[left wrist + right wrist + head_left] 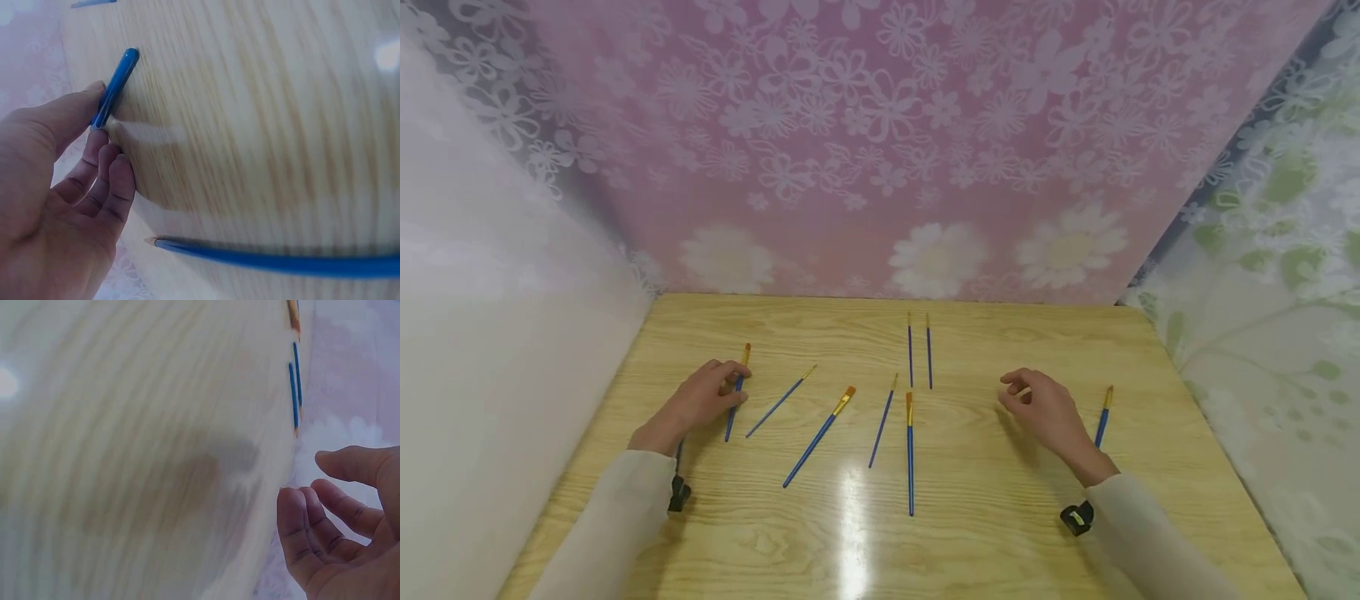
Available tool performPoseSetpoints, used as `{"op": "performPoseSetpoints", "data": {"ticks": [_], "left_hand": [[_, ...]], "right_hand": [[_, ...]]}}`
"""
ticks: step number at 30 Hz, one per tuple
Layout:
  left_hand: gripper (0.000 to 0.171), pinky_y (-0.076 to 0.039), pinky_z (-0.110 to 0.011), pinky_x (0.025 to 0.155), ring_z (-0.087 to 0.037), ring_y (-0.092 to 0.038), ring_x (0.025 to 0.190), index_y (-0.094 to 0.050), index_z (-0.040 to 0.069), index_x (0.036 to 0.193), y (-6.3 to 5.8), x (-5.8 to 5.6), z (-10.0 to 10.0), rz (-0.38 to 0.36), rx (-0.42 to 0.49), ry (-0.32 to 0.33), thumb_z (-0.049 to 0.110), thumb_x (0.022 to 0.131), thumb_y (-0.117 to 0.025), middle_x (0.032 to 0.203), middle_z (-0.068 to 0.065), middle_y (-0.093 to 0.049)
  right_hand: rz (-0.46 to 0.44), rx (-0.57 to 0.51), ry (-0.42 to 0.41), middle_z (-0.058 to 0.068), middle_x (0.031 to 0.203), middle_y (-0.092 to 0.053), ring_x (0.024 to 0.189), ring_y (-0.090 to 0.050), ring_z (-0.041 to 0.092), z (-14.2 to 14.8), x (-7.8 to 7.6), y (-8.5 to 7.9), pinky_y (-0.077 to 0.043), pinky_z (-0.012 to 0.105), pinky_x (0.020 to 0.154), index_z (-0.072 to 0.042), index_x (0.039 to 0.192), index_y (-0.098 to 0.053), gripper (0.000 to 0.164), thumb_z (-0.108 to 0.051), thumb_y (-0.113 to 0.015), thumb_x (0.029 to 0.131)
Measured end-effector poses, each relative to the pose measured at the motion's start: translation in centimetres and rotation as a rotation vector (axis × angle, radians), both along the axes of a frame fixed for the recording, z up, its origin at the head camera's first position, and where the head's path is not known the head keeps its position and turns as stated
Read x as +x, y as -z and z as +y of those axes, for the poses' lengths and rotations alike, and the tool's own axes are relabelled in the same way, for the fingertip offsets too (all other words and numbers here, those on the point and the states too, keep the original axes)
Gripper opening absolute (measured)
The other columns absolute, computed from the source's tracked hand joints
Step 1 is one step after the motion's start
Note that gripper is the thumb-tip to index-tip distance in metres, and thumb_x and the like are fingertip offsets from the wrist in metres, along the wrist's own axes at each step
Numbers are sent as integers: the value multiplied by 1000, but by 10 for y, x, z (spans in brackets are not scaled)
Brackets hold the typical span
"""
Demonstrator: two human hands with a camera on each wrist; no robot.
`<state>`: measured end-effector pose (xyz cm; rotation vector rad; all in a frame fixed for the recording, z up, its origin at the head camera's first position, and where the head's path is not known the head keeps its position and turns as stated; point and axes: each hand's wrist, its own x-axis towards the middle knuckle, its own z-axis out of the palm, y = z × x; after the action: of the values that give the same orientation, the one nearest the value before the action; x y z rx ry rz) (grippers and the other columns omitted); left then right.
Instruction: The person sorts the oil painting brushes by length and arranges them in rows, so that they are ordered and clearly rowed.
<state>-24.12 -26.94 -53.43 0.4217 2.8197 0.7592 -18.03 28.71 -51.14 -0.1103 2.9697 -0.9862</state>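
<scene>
Between thumb and fingers, my left hand (703, 396) pinches a paintbrush (731, 423) with a blue handle and a brown tip that points to the back wall. In the left wrist view the blue end of its handle sticks out past the fingertips. Under my left wrist lies another blue paintbrush (281, 261), mostly covered by the arm in the head view. My right hand (1043, 410) hovers over the table at the right, fingers loosely bent and nothing in them. Close by its wrist is a flat-lying paintbrush (1103, 421), its lower end hidden by the forearm.
Several more blue-handled paintbrushes lie spread over the wood-grain table (992, 533), among them a wide one (816, 442) slanting at mid-left and an upright-pointing one (911, 458) in the centre. Two thin brushes (929, 358) lie side by side farther back. Flowered cloth walls (880, 167) enclose three sides.
</scene>
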Motion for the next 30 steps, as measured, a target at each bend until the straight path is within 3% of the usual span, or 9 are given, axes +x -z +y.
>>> {"op": "performPoseSetpoints", "data": {"ticks": [14,24,30], "left_hand": [[36,-55,-53,87,-32,-63,100,-65,4,142,-7,5,8,-28,-15,-20,13,107,-70,126,-23,-63],[32,-56,-59,91,-40,-66,109,-67,5,136,-18,10,20,4,-97,1,1,104,-67,131,-26,-63],[24,-58,-55,85,-32,-64,93,-69,7,123,-24,15,28,66,-147,17,-3,101,-69,124,-22,-64]], "right_hand": [[-9,78,77,19,112,-71,95,-74,36,77,30,8,-57,38,67,5,135,-69,39,-23,-69,109],[-2,128,118,36,114,-65,97,-73,50,112,38,17,-60,50,70,12,134,-65,43,-18,-73,104],[-39,154,138,38,115,-64,102,-67,52,121,37,23,-56,55,74,11,139,-60,49,-22,-73,105]]}}
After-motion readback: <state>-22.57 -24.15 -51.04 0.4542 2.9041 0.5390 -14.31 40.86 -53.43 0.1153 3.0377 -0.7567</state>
